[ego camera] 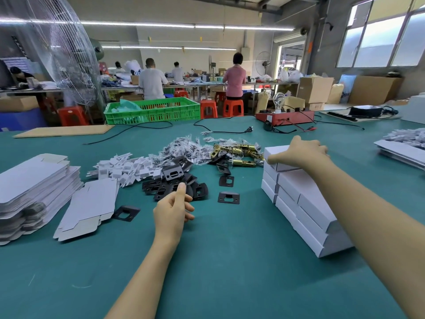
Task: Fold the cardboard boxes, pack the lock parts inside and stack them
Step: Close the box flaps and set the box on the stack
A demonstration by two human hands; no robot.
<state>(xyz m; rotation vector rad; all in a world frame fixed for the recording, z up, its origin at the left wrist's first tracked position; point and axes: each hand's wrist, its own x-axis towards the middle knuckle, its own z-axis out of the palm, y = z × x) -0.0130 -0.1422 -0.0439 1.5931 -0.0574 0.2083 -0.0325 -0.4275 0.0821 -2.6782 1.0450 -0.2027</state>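
Packed boxes (299, 199): several stacked at right of the worktop (230, 261); right hand (305, 149) rests on the top one, apparently grasping it. Left hand (172, 208): loosely curled, empty. Flat blanks (34, 180) and lock parts (179, 180) remain in quantity.

my body in view: two bare forearms, no sleeves reaching the visible part. left hand (171, 209): no glove, no ring, no watch or band at the wrist. right hand (307, 150): likewise ungloved, wrist unadorned. nails short, unpainted.
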